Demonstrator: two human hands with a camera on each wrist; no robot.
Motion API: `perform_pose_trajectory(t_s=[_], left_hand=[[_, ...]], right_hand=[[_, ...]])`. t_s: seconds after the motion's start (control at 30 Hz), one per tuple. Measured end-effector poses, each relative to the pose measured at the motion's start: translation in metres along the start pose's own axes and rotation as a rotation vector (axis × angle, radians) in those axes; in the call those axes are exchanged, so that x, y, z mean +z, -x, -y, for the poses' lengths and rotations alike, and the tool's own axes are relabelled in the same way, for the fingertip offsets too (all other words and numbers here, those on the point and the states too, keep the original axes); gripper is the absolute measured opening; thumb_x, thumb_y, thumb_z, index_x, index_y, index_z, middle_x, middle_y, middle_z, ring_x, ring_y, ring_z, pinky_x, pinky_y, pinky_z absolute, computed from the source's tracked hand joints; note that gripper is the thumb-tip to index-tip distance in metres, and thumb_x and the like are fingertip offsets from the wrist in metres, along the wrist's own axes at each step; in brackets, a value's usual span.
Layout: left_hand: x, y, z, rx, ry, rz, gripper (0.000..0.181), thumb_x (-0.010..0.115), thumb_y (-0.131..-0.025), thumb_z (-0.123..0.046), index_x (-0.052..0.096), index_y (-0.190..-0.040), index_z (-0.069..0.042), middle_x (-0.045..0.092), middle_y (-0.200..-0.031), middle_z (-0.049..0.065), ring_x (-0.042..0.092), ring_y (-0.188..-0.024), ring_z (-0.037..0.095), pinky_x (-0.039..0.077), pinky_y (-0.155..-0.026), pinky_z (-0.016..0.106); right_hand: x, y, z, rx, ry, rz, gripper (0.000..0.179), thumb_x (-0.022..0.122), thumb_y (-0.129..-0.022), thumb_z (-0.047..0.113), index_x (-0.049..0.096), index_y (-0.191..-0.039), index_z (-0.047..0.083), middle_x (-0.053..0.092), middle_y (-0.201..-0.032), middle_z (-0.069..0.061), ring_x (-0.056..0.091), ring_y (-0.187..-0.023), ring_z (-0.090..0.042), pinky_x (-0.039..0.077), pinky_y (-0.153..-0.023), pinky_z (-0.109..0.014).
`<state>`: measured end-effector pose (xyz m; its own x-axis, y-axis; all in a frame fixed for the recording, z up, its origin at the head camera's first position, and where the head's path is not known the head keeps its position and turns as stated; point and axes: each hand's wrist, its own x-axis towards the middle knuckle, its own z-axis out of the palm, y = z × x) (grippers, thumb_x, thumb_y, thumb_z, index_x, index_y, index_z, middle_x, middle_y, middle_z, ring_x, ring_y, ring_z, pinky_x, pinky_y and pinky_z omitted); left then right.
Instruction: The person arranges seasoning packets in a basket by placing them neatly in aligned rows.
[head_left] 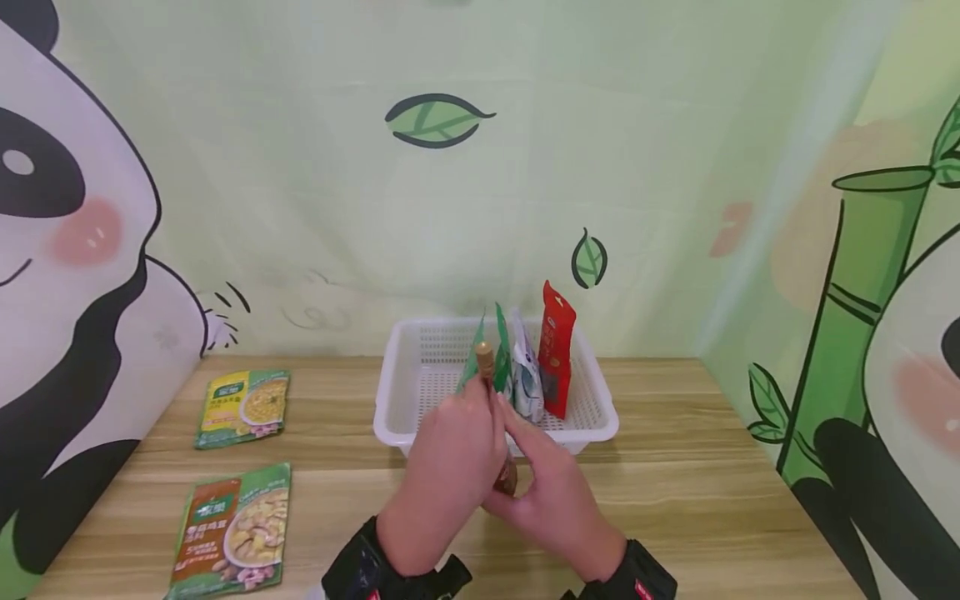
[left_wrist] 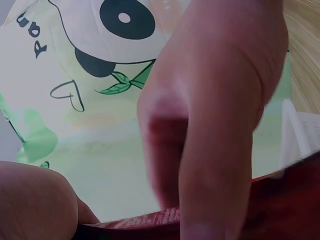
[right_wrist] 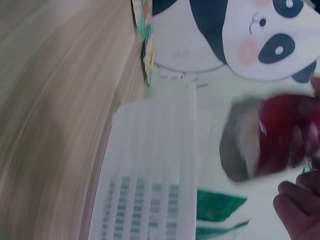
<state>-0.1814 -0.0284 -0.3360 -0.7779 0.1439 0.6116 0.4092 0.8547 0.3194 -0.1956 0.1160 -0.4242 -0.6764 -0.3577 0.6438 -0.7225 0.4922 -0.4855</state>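
The head view shows one packet (head_left: 486, 360) nearly edge-on between the two hands, just in front of the basket (head_left: 600, 427) and partly over its near rim. The left wrist view instead shows its red face, with fingers of the left hand (head_left: 459, 446) on either side of the edge: that hand pinches it. The right hand (head_left: 551, 492) grips it too, fingers and thumb curled about it in the head view. The right wrist view alone shows the packet's grey end, blurred, at three o'clock, and the basket's slotted side at six.

Counted in the head view: one white basket, at twelve o'clock from the hands, with four packets standing in it: two green packets (head_left: 502, 354), one white packet (head_left: 527, 379) and one red packet (head_left: 557, 350). Two more lie flat on the table (head_left: 675, 483): a yellow-and-green packet (head_left: 242, 408) towards ten o'clock, a brown-and-green packet (head_left: 232, 529) towards eight.
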Motion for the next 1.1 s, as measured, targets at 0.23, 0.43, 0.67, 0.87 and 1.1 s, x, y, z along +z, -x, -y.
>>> perform_pose_trajectory(t_s=[0.23,0.43,0.67,0.87,1.1], left_hand=[[0.001,-0.013,0.011,-0.02,-0.005,0.098,0.018,0.058,-0.102,-0.012,0.061,-0.092,0.002,0.062,-0.064,0.009,0.064,-0.051,0.016,0.044,-0.04,0.019],[0.005,-0.021,0.024,-0.026,-0.009,0.112,0.018,0.057,-0.102,-0.012,0.059,-0.09,0.001,0.062,-0.064,0.01,0.067,-0.052,0.019,0.046,-0.039,0.021],[0.005,-0.026,0.037,-0.019,-0.011,0.104,0.02,0.057,-0.102,-0.013,0.059,-0.087,0.0,0.061,-0.062,0.01,0.063,-0.047,0.017,0.04,-0.035,0.02],[0.0,-0.035,0.045,-0.012,-0.089,0.101,0.021,0.058,-0.101,-0.017,0.059,-0.086,-0.003,0.05,-0.055,0.003,0.049,-0.041,0.011,0.037,-0.035,0.022],[-0.004,-0.053,0.057,-0.059,-0.072,0.13,0.024,0.054,-0.103,-0.017,0.058,-0.086,-0.001,0.052,-0.058,0.005,0.053,-0.045,0.015,0.042,-0.037,0.027]], right_hand=[[-0.023,0.0,-0.028,0.107,-0.027,0.041,0.073,0.089,-0.08,0.035,0.059,-0.144,0.023,0.06,-0.148,0.001,0.059,-0.135,-0.018,0.053,-0.104,-0.039],[-0.042,-0.005,-0.07,0.147,0.231,0.168,0.051,0.088,-0.08,0.042,0.074,-0.122,0.018,0.075,-0.123,0.0,0.071,-0.113,-0.018,0.059,-0.094,-0.041],[-0.043,-0.006,-0.105,0.209,0.329,0.43,0.041,0.083,-0.083,0.048,0.077,-0.111,0.02,0.074,-0.094,0.01,0.058,-0.075,-0.004,0.051,-0.069,-0.024],[-0.035,-0.015,-0.112,0.134,0.445,0.502,0.033,0.081,-0.083,0.052,0.071,-0.089,0.021,0.058,-0.067,0.015,0.047,-0.059,-0.004,0.038,-0.055,-0.021],[-0.028,-0.02,-0.113,0.124,0.515,0.518,0.032,0.084,-0.082,0.047,0.07,-0.08,0.018,0.051,-0.058,0.013,0.043,-0.054,-0.006,0.03,-0.051,-0.022]])
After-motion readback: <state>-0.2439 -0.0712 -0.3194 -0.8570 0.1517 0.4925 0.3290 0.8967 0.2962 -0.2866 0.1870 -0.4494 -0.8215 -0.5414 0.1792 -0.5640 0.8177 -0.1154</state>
